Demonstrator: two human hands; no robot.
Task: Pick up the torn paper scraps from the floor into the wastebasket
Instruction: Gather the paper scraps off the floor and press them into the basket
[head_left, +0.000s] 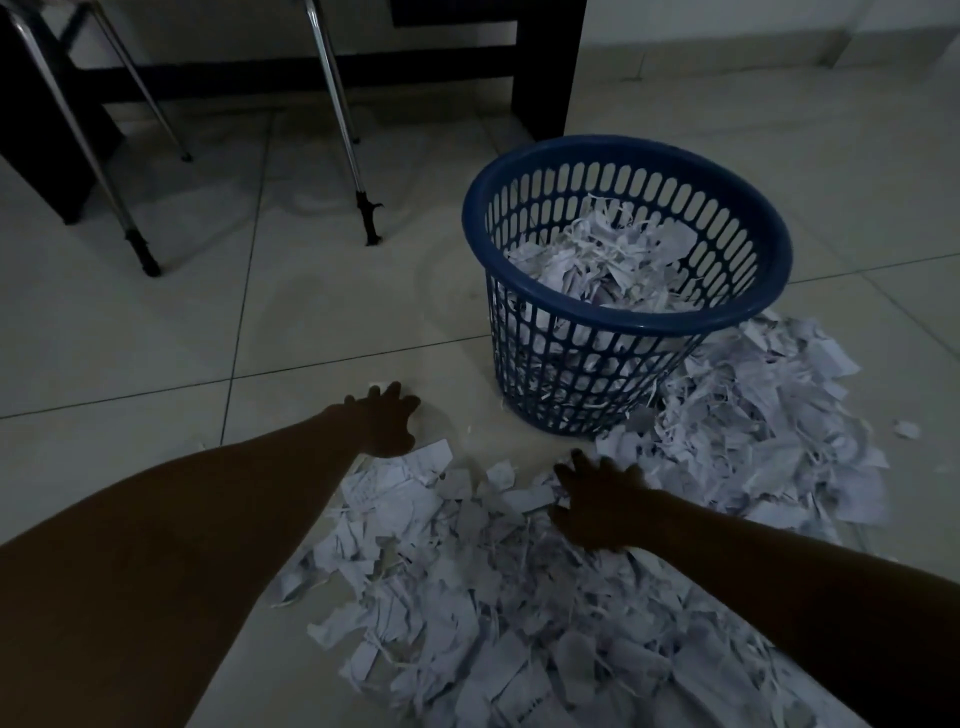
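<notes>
Both hands (left hand (387, 423), right hand (597, 506)) spread on paper scraps (467, 587) beside wastebasket (618, 317).

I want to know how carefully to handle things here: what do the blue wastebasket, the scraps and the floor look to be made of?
The wastebasket looks like moulded plastic with a slight sheen: one smooth blue rim and regular slotted walls. The scraps are thin matt white paper, with ragged torn edges and faint print on some. The floor seems to be glazed tile: large pale squares with dark joint lines and a soft gloss.
</notes>
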